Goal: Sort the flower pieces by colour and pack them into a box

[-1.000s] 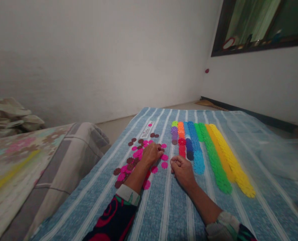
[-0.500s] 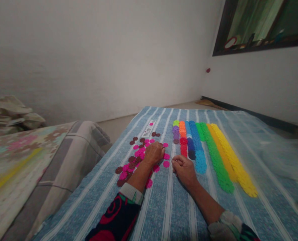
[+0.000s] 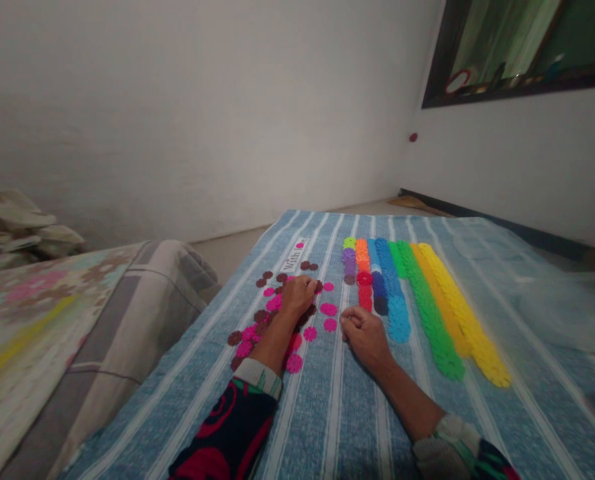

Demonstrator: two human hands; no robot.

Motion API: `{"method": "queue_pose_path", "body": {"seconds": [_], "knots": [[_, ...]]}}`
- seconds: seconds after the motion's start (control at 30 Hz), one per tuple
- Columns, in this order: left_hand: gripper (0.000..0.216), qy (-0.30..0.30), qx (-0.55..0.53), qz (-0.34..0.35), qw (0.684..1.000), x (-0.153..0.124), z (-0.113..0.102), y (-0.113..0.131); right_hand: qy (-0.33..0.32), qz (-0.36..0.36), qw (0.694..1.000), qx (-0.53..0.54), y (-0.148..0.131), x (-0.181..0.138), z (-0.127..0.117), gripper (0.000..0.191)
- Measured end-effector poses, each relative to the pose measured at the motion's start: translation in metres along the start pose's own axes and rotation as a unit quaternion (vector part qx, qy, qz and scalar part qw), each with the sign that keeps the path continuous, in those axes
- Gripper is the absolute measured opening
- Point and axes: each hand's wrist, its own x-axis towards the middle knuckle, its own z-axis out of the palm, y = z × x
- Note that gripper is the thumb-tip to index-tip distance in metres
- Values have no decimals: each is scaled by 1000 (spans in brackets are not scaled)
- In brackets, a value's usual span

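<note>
Over a loose scatter of pink discs (image 3: 293, 363) and brown discs (image 3: 234, 338) with notched, flower-like edges, my left hand (image 3: 298, 295) reaches with its fingers curled down. Its fingertips are near a brown disc, and what they pinch, if anything, is hidden. To the right of the scatter, my right hand (image 3: 366, 335) rests on the striped cloth (image 3: 317, 413), thumb and fingers pressed together. Anything in that pinch is too small to make out. A few pink discs (image 3: 329, 309) lie between the two hands.
Overlapping rows of discs lie to the right: purple (image 3: 349, 261), red (image 3: 365, 297), blue (image 3: 399, 323), green (image 3: 435, 333) and yellow (image 3: 472, 320). A "With love" strip (image 3: 295, 255) lies behind the scatter. Clear plastic (image 3: 562, 313) sits at right; a draped bed (image 3: 112, 320) stands at left.
My left hand has shifted left over the scatter, uncovering pink discs at its right side. My right hand keeps its pinch in nearly the same spot. The view has tilted slightly.
</note>
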Motion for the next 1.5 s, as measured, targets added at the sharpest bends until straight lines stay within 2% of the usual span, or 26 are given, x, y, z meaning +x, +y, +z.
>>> {"method": "queue_pose_path", "body": {"seconds": [0.23,0.43,0.63,0.93,1.07,1.2,1.33,1.5], "knots": [[34,28,60,-19,998,-4,3,3,-8,-6,1000,6,2,1,0,12],[38,7,95,29,995,-7,1,5,-10,-19,1000,-12,4,2,0,12],[32,-2,81,31,996,-8,0,6,-14,-21,1000,-18,4,2,0,13],[20,29,50,54,997,-9,5,6,-17,-19,999,-21,7,3,0,15],[14,42,5,62,997,-9,9,4,-16,-19,1000,-18,6,3,0,15],[9,28,-90,69,993,-6,12,-2,-19,-27,999,-24,7,3,0,14],[9,28,-179,44,982,-1,13,-7,-14,-34,999,-37,6,4,0,13],[11,-6,-260,36,965,2,17,5,-9,-31,999,-32,5,5,1,13]]}}
